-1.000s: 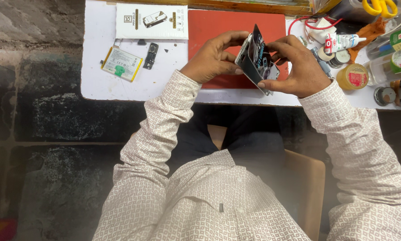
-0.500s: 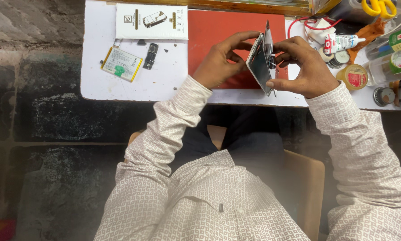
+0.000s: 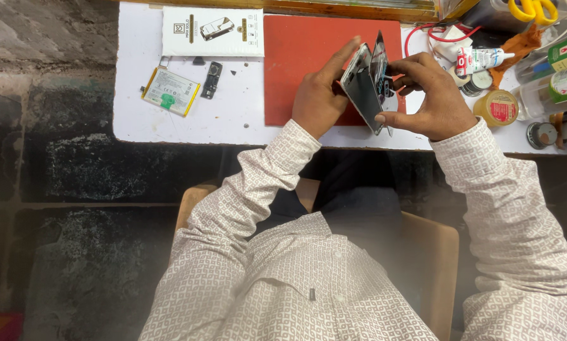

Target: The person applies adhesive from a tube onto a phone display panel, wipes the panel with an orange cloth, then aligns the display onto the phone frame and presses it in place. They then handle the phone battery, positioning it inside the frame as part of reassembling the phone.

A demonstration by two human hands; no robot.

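Our fingers (image 3: 334, 66) on the left hand (image 3: 318, 101) are stretched up along the back of the opened phone (image 3: 362, 85), pressing flat against its pale rear half, while the right hand (image 3: 432, 98) pinches the dark screen panel (image 3: 380, 69) between thumb and fingertips, the thumb lying under the lower edge. The two halves of the phone stand nearly on edge and splay apart at the top, meeting near the bottom. We hold it raised above the near right corner of the red mat (image 3: 302, 63), which lies on the white bench (image 3: 233, 117).

On the left part of the bench lies a flat phone battery (image 3: 171, 91) with a green tab, and just beside it a small black part (image 3: 212, 79). Behind them rests a white printed box (image 3: 212, 31), touching the mat's left edge. To the right of our hands we see a white glue tube (image 3: 479, 60), a red wire (image 3: 422, 35) looped near it, a small yellow-lidded jar (image 3: 498, 107), and yellow-handled scissors (image 3: 533, 9) at the far edge. More bottles crowd the right corner; what they are we cannot tell
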